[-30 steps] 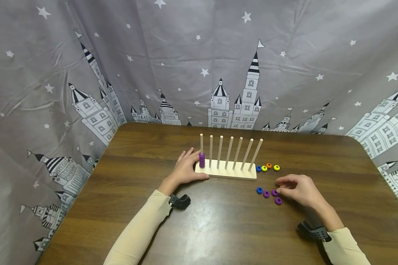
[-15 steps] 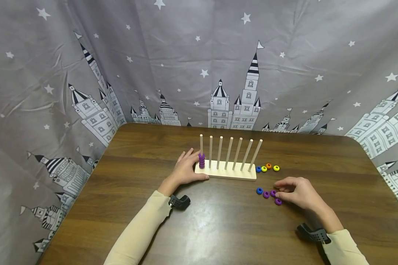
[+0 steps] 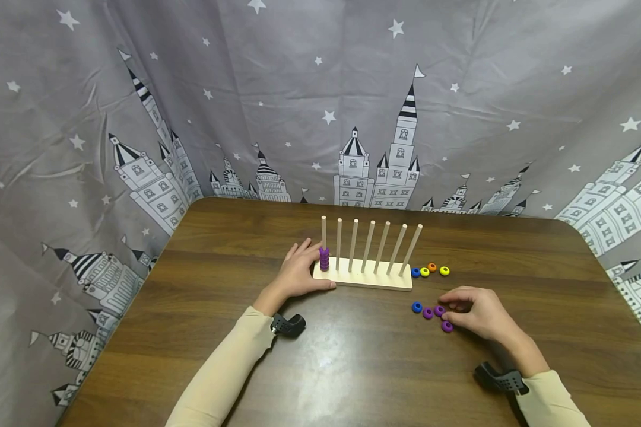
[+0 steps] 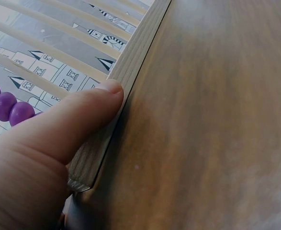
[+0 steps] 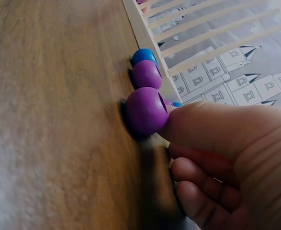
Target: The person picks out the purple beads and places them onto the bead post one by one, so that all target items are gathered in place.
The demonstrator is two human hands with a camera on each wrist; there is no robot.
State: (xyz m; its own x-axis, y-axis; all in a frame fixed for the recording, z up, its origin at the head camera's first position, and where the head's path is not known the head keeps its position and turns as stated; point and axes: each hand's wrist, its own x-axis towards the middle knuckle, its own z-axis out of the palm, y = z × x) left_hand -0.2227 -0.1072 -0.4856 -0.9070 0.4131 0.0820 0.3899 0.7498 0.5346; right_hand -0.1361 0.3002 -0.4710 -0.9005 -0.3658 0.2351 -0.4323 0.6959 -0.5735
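Purple bead (image 3: pixel 439 311) by the thumb of the right hand (image 3: pixel 483 311), pinched or not I cannot tell, looks light, hard; hold its sides. Left hand (image 3: pixel 301 270) grips peg rack (image 3: pixel 371 278).

Surface (image 3: pixel 352 356): smooth, glossy wood grain. Rack (image 3: pixel 363 280): plain wood, matt. Beads (image 5: pixel 145 112): smooth, slight sheen. Curtain (image 3: pixel 278 77): creased cloth. Sleeves (image 3: pixel 221 362): cloth. Wristbands (image 3: pixel 288 325): matt, plastic-looking.

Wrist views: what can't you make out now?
Left wrist: top of the purple stack, cut off by the left edge; its base, behind the left hand.
Right wrist: most of the rear purple bead, behind the near purple bead and right hand.
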